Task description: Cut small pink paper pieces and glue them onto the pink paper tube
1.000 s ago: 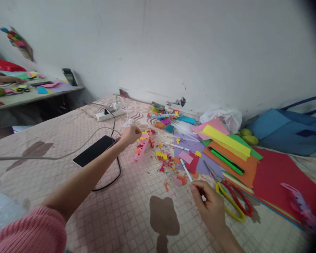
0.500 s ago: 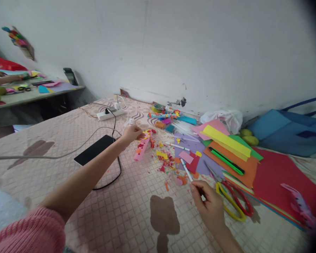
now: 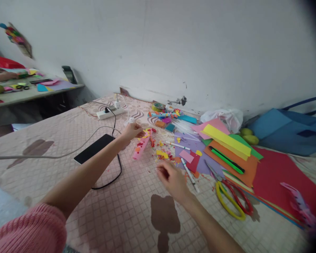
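My left hand (image 3: 133, 131) is closed in a pinch at the upper end of a pink paper tube (image 3: 141, 147) decorated with red, orange and yellow cutouts. The tube lies slanted, its plain pink end toward me. My right hand (image 3: 173, 179) hovers over the table just short of the paper scraps, fingers curled in and nothing visible in them. Right of it, a white marker (image 3: 190, 175) lies on the table beside a red paper piece (image 3: 194, 162). Scissors (image 3: 230, 200) with yellow and red handles rest farther right.
Small paper scraps (image 3: 163, 154) litter the middle. Coloured sheets, a green cutter (image 3: 228, 161) and a white plastic bag (image 3: 223, 118) lie to the right. A black tablet (image 3: 94, 149), cables and a power strip (image 3: 110, 113) are at left. Another person's hand (image 3: 7, 75) shows at a far table.
My right hand has let go of the white marker, which now lies on the table, and has moved left and away from me. My left hand stays at the tube, which has shifted slightly.
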Tool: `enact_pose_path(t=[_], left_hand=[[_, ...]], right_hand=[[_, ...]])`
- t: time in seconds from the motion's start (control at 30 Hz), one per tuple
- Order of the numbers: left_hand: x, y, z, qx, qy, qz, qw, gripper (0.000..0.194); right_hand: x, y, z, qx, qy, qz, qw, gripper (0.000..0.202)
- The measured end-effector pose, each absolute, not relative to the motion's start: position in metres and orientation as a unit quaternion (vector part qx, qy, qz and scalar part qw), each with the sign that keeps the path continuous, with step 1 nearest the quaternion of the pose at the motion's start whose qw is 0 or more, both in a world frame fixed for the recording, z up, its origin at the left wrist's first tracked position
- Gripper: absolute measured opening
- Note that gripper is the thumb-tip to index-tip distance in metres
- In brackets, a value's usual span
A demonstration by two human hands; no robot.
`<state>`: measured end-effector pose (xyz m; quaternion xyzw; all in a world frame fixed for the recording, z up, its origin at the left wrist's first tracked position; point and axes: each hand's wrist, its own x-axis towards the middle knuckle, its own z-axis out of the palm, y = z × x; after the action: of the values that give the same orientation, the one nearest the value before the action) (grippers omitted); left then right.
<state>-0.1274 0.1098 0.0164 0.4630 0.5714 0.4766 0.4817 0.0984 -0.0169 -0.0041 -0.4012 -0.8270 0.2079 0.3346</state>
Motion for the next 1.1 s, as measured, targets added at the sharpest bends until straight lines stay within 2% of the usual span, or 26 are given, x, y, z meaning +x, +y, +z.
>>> enact_pose_path(t=[0.1, 0.23, 0.4, 0.83, 1.1], left_hand=[[-0.128, 0.11, 0.016, 0.461, 0.573, 0.474, 0.484, 0.008], [-0.129, 0.11, 0.016, 0.463, 0.569, 0.473, 0.489, 0.007], [-0.13, 0.114, 0.014, 0.464, 0.565, 0.474, 0.491, 0.007], [-0.123, 0.126, 0.031, 0.476, 0.524, 0.517, 0.481, 0.011], [-0.102, 0.102, 0.083, 0.541, 0.405, 0.602, 0.425, 0.009]], right_hand=[[0.06, -0.001, -0.012, -0.41, -0.852, 0.174, 0.277, 0.013], [0.025, 0.01, -0.019, -0.414, -0.883, 0.09, 0.199, 0.034], [0.008, 0.011, -0.021, -0.415, -0.901, 0.012, 0.127, 0.03], [0.005, 0.014, -0.028, -0.415, -0.904, -0.001, 0.105, 0.025], [0.007, 0.013, -0.026, -0.414, -0.901, 0.019, 0.125, 0.023]])
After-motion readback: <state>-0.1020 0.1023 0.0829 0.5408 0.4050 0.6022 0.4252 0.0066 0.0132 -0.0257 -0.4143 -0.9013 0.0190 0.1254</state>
